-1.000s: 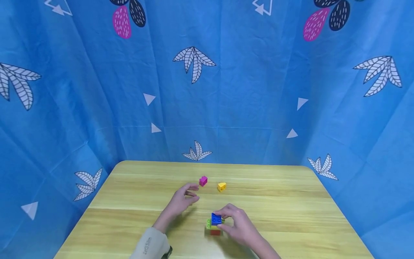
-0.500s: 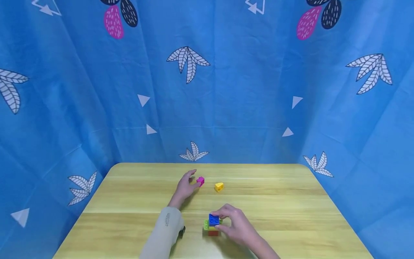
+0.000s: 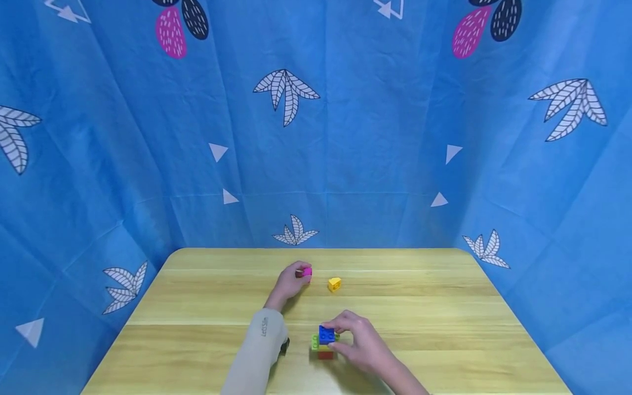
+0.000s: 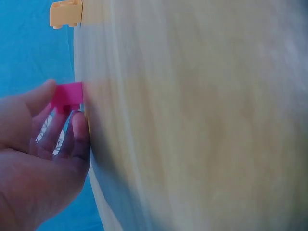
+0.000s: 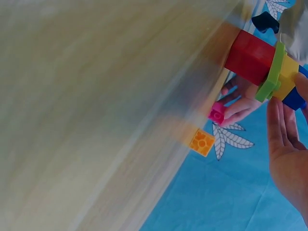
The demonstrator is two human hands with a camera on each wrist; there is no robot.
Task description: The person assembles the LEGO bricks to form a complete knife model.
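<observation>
At the far part of the table, my left hand [image 3: 290, 281] pinches a small magenta toy brick [image 4: 70, 95] between thumb and fingers. Nearer to me stands a stack of toy bricks: a red brick [image 5: 250, 57] at the bottom, a thin light green plate [image 5: 273, 72] on it, then a yellow brick [image 5: 288, 74], with a blue brick [image 3: 326, 334] on top. My right hand [image 3: 362, 340] holds that blue brick from the right side, thumb in front and fingers behind. The brick's far side is hidden by the fingers.
A yellow-orange brick [image 3: 334, 284] with a slanted top lies just right of the magenta one. The wooden table [image 3: 434, 307] ends at the back before a blue patterned curtain [image 3: 375, 164].
My left hand has reached forward over the table and closed its thumb and fingers on the magenta brick. The right hand stays at the stack.
</observation>
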